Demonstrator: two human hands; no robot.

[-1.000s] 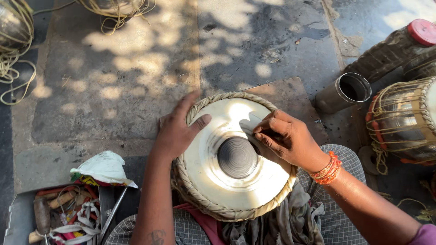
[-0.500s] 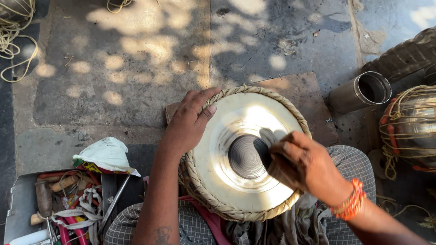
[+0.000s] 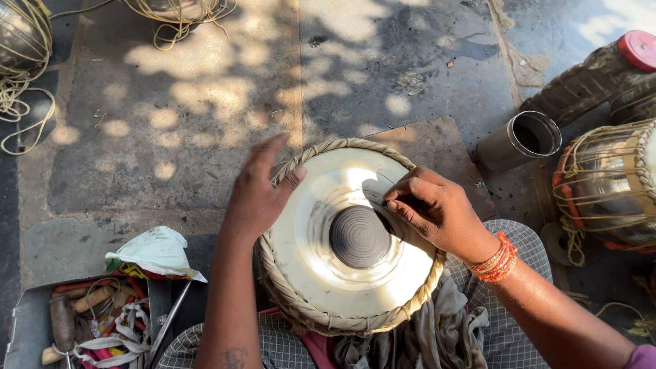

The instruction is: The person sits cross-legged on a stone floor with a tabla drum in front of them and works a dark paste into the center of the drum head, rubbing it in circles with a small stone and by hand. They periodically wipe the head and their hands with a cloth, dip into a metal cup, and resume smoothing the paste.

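A drum with a pale skin head (image 3: 311,263), a braided rim and a dark round patch (image 3: 359,236) in the middle rests on my lap. My left hand (image 3: 258,195) lies flat on the upper left rim, fingers spread. My right hand (image 3: 436,212) is pinched shut over the head just right of the dark patch, fingertips pressed at its edge. Whatever small thing the fingers pinch is hidden. Orange bangles sit on my right wrist.
A metal cup (image 3: 518,141) lies on its side at the upper right, beside a rope-laced metal drum body (image 3: 608,184) and a bottle with a red cap (image 3: 601,72). A box of tools (image 3: 82,321) and a crumpled bag (image 3: 156,251) are at lower left. Rope coils (image 3: 20,82) lie upper left.
My right hand has moved up from the lower right of the patch to its upper right edge. The left hand stays on the rim.
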